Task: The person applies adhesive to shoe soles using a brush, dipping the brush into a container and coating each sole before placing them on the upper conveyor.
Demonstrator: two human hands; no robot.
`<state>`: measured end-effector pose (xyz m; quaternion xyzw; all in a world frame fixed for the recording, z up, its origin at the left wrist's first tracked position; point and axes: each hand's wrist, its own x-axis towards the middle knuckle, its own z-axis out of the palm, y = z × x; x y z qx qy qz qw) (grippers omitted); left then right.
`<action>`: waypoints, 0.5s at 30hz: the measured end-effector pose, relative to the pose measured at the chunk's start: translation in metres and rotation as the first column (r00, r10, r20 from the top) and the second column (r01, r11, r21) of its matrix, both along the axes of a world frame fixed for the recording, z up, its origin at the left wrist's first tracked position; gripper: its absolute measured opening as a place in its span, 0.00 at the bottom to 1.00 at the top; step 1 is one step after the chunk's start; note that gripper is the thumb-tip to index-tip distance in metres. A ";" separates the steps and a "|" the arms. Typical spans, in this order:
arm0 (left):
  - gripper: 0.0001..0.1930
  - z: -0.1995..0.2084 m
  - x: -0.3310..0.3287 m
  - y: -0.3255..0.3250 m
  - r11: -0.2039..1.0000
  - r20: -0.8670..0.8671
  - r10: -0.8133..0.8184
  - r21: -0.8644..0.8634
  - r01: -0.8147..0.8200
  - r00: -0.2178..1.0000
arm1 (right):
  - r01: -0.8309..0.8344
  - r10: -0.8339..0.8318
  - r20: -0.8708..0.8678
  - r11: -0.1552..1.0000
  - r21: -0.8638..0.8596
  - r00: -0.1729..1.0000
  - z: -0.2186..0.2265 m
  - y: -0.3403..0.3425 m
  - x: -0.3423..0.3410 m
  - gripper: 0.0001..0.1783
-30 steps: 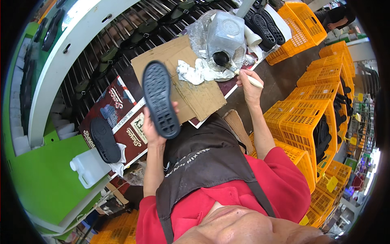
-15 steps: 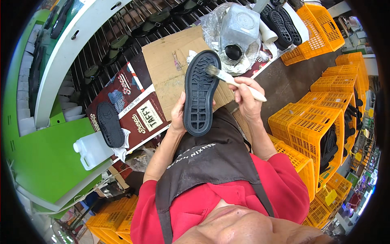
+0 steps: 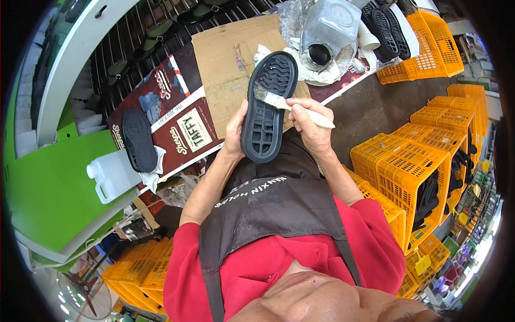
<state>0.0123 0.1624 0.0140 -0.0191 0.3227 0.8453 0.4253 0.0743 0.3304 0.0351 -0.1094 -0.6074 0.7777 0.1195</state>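
Note:
A black shoe sole (image 3: 262, 132) with a ribbed, gridded inner side facing up is held by its left edge in my left hand (image 3: 234, 131). My right hand (image 3: 312, 127) is closed on the pale handle of a paintbrush (image 3: 279, 102). The brush's bristles rest on the middle of the sole. Beneath and beyond the sole lies a flat sheet of brown cardboard (image 3: 214, 64). Behind it to the right stands a clear plastic container (image 3: 330, 32) with a round dark opening, crumpled plastic around its base.
Another black sole (image 3: 138, 142) lies at left by a white jug (image 3: 110, 170). More soles (image 3: 383, 32) sit at the back right, near a yellow crate (image 3: 434, 45). Stacked yellow crates (image 3: 397, 155) line my right side. Dark shoes (image 3: 155, 35) rest on a barred rack ahead.
The brush has moved down the sole from its upper part to the middle, my right hand going with it. My left hand still holds the sole. The whole view has shifted slightly.

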 end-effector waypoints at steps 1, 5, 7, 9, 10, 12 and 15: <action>0.25 -0.003 -0.003 -0.001 1.000 -0.008 0.012 0.008 -0.012 1.000 | -0.022 0.022 0.013 1.000 -0.012 1.000 0.003 -0.003 0.001 0.09; 0.25 -0.005 -0.012 -0.003 0.991 -0.024 0.130 0.029 -0.130 0.991 | -0.112 0.111 0.037 0.993 0.025 0.993 0.006 -0.014 0.005 0.10; 0.27 -0.001 -0.017 -0.002 0.993 -0.034 0.108 0.046 -0.106 0.994 | -0.151 0.149 0.064 0.988 0.029 0.987 0.011 -0.020 0.008 0.10; 0.29 -0.001 -0.021 -0.005 0.988 -0.077 0.115 0.114 -0.106 0.990 | -0.184 0.181 0.055 0.982 0.041 0.982 0.015 -0.026 0.009 0.10; 0.29 -0.002 -0.023 -0.007 0.985 -0.075 0.135 0.123 -0.125 0.988 | -0.215 0.212 0.082 0.976 0.031 0.974 0.015 -0.027 0.011 0.10; 0.28 -0.004 -0.025 -0.012 0.981 -0.039 0.142 0.137 -0.136 0.989 | -0.252 0.248 0.083 0.967 0.037 0.965 0.020 -0.030 0.012 0.09; 0.27 -0.001 -0.026 -0.019 0.976 0.030 0.148 0.157 -0.151 0.989 | -0.303 0.300 0.049 0.950 0.072 0.953 0.025 -0.032 0.010 0.10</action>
